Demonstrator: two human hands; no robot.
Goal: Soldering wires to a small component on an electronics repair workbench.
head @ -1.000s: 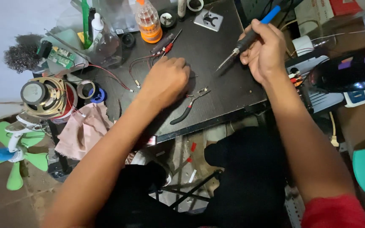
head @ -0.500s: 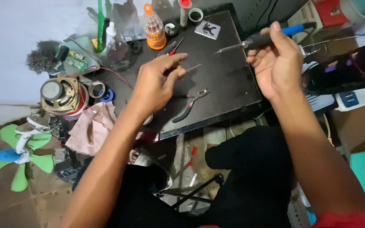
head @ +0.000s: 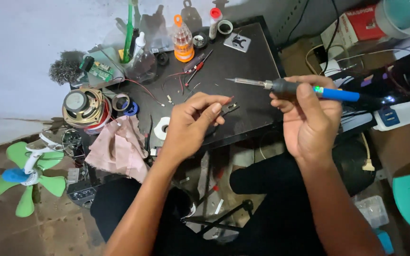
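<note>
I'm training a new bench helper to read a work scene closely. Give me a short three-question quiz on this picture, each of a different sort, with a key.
1. True or false: the right hand holds the soldering iron with its metal tip pointing toward the left hand.
2. Multiple choice: what lies on the pink cloth's far side, at the black table's left edge? A) a round speaker B) a glass jar C) a hammer
3. Fill in: the small fan on the floor has ___ blades.

Key: 1 true. 2 A, the round speaker. 3 green.
</note>
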